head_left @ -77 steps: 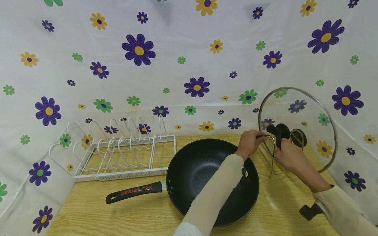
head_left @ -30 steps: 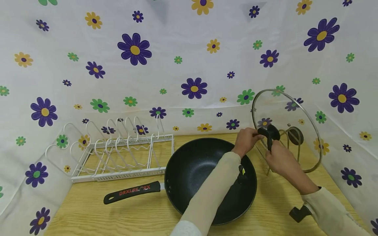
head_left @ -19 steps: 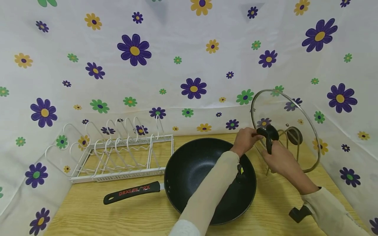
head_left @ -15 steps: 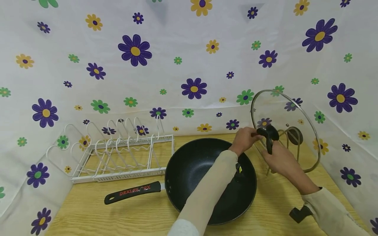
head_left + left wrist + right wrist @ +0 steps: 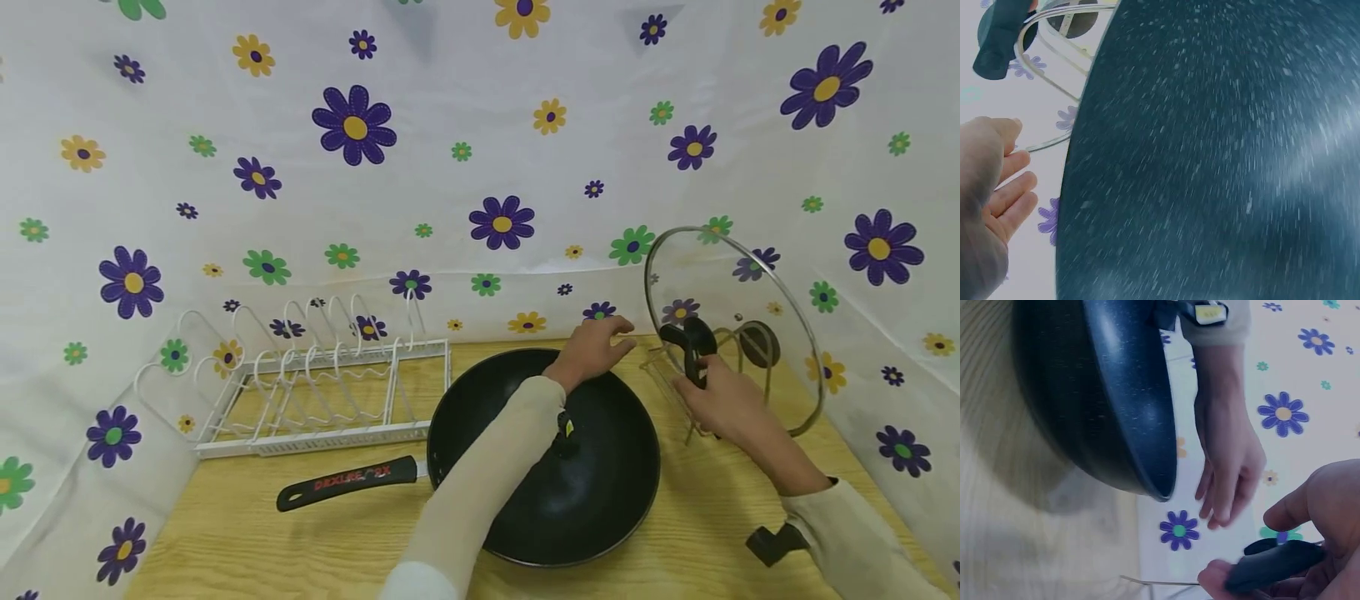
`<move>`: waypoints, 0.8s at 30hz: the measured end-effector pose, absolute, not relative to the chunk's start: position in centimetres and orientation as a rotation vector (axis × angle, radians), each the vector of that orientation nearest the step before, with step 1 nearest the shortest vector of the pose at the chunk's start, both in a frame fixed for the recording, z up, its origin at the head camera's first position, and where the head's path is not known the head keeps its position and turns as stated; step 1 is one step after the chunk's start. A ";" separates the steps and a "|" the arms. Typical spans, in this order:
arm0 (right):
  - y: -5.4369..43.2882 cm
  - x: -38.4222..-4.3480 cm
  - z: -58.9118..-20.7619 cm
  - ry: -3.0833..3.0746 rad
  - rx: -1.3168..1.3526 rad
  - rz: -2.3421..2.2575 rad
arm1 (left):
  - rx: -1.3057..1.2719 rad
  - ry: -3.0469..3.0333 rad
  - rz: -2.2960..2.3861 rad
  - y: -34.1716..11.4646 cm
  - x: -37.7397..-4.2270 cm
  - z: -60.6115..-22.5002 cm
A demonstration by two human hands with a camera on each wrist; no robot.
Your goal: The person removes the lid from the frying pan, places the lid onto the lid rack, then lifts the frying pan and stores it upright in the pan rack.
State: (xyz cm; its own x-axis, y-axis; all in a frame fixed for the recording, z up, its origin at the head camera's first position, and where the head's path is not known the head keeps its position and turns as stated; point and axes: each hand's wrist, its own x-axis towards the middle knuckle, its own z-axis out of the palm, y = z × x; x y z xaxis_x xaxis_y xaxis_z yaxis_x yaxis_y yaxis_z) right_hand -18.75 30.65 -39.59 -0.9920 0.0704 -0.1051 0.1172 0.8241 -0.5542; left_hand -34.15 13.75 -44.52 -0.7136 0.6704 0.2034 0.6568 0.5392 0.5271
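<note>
A glass lid (image 5: 731,283) with a steel rim stands tilted at the right, against a thin wire stand (image 5: 675,392). My right hand (image 5: 731,404) holds the lid's black handle (image 5: 695,358); in the right wrist view its fingers curl beneath the handle (image 5: 1275,565) and the thumb is raised. My left hand (image 5: 592,348) is in the air by the far rim of the black wok (image 5: 600,492), touching nothing. Its fingers are relaxed and parted in the left wrist view, where the wok (image 5: 1210,156) fills most of the frame.
A white wire dish rack (image 5: 322,392) stands at the back left. The wok's long handle (image 5: 348,482) points left over the wooden table (image 5: 247,550). A flower-printed sheet (image 5: 450,100) hangs behind. A round black disc (image 5: 760,343) shows through the lid.
My left hand has let go of the wire stand and moved left, over the wok's far rim, with its fingers spread. My right hand stays at the lid's handle.
</note>
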 end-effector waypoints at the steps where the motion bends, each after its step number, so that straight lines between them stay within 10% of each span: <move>1: 30.8 -18.6 -39.5 2.949 0.146 -0.869 | 1.199 2.733 0.897 13.3 -34.1 -44.3; 24: 29.4 -13.9 -38.2 3.293 -0.224 -0.701 | 1.314 2.883 0.430 -3.8 -26.0 -37.3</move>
State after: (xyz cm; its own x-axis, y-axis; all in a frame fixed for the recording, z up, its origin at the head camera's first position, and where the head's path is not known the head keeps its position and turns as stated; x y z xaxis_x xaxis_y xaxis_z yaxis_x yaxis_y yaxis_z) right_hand -13.86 29.44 -38.18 -0.9643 -0.0801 0.2522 -0.1758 0.9062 -0.3845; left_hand -26.03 -3.81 -37.25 -0.6610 0.7331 0.1602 0.7479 0.6264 0.2195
